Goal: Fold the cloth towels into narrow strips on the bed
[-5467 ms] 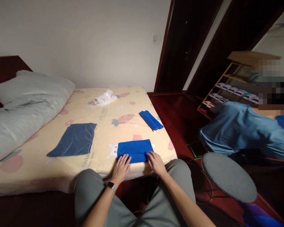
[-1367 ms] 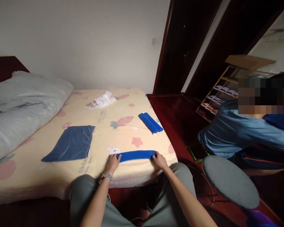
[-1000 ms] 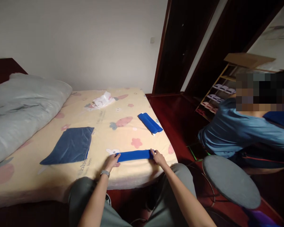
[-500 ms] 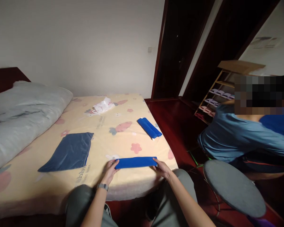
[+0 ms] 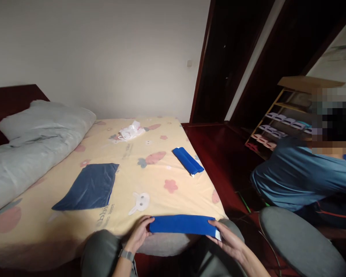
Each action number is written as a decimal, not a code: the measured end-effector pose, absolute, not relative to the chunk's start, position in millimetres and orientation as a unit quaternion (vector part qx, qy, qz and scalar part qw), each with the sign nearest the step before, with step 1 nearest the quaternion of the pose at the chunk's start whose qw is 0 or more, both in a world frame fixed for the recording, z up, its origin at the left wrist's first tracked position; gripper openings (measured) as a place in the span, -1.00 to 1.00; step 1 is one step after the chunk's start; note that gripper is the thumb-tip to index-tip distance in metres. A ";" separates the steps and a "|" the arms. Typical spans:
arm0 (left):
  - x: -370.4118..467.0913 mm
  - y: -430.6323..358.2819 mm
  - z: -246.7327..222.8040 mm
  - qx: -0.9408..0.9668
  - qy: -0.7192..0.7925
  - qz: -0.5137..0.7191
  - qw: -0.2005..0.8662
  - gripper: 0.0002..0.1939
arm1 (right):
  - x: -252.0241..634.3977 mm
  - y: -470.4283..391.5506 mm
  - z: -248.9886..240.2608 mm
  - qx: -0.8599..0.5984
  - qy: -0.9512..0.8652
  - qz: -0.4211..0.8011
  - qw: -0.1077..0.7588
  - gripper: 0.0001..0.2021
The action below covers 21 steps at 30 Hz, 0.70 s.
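A long blue cloth strip (image 5: 181, 224) stretches level between my two hands at the near edge of the bed. My left hand (image 5: 142, 232) pinches its left end, and my right hand (image 5: 224, 239) grips the right end, where a small white tag (image 5: 218, 234) hangs. Farther back, near the bed's right edge, lie two blue strips (image 5: 188, 161) side by side. A flat dark blue cloth piece (image 5: 89, 186) rests on the patterned sheet (image 5: 155, 181) to the left.
A white plastic bag (image 5: 131, 131) lies far back on the bed, and a grey quilt (image 5: 43, 142) covers the left side. At the right are a round grey stool (image 5: 300, 242), a person in a blue shirt (image 5: 294, 173) and a shoe rack (image 5: 279, 104).
Both hands have brought the blue strip nearer to me and raised it, and a white tag now shows at its right end. The view has shifted slightly left.
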State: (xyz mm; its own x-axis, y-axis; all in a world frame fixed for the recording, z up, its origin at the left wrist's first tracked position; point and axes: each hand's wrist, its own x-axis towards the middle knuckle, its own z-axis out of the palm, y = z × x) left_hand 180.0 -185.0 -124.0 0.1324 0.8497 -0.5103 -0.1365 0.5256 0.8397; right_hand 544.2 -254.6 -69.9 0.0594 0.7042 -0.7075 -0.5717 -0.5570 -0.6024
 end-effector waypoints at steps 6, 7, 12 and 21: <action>188.4 -177.8 -144.5 0.224 0.515 0.411 0.718 -0.71 | 528.8 -212.9 -22.8 -0.548 -0.089 0.659 0.508 -0.62; 188.4 -178.0 -145.9 0.218 0.516 0.409 0.720 -0.71 | 526.5 -201.5 -12.1 -0.540 -0.102 0.658 0.516 -0.65; 189.4 -178.5 -146.9 0.243 0.522 0.396 0.716 -0.59 | 523.6 -121.4 38.3 -0.496 -0.174 0.639 0.561 -0.75; 190.6 -170.7 -171.7 0.260 0.560 0.348 0.705 -0.47 | 542.3 38.1 82.5 -0.463 -0.172 0.534 0.686 -0.93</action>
State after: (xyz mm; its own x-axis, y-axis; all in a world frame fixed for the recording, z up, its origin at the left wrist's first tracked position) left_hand 190.6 -170.7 -171.7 0.1291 0.7825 -0.6091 -0.2000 0.6221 0.7569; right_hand 542.3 38.1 82.5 0.3708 0.8920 -0.2587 -0.5734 0.0008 -0.8192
